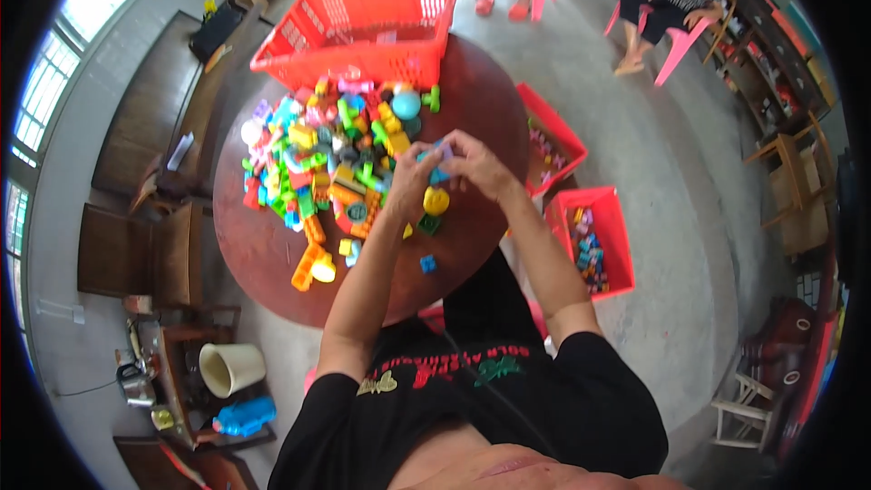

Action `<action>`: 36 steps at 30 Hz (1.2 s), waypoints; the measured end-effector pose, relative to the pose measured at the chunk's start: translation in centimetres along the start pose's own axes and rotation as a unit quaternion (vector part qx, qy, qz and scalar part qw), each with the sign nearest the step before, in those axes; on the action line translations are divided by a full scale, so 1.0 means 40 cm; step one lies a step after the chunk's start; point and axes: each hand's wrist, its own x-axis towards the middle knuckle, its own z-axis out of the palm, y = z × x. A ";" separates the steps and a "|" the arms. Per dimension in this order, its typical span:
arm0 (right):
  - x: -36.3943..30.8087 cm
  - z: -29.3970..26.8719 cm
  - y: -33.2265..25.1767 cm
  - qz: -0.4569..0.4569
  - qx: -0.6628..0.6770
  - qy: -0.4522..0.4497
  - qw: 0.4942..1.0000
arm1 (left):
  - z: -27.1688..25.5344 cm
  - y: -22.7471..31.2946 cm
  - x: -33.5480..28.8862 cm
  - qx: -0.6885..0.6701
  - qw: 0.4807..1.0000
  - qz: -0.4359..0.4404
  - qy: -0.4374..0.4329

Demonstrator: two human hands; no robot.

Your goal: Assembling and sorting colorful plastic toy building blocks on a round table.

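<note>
Both of my hands meet over the right part of a round brown table [472, 91]. Between them are small toy building blocks [440, 163], blue and lilac, partly covered by my fingers. My left hand [410, 183] grips them from the left, its fingers closed. From the right, the fingers of my right hand [478, 166] pinch the same blocks. Just below the hands lie a yellow rounded block [435, 201] and a dark green block [429, 224]. A big pile of colourful toy blocks [313, 159] spreads left of my hands. One small blue block [428, 263] lies apart near the table's front.
A red plastic basket [363, 62] stands at the table's far edge. Right of the table, two red crates [617, 254] on the floor hold more blocks. Two seated people are at the far side, on pink chairs [680, 53]. Wooden furniture [145, 118] lines the left wall.
</note>
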 end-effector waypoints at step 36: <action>-0.103 0.022 -0.034 -0.052 0.026 0.026 0.998 | 0.015 -0.004 -0.029 -0.003 0.990 -0.072 -0.121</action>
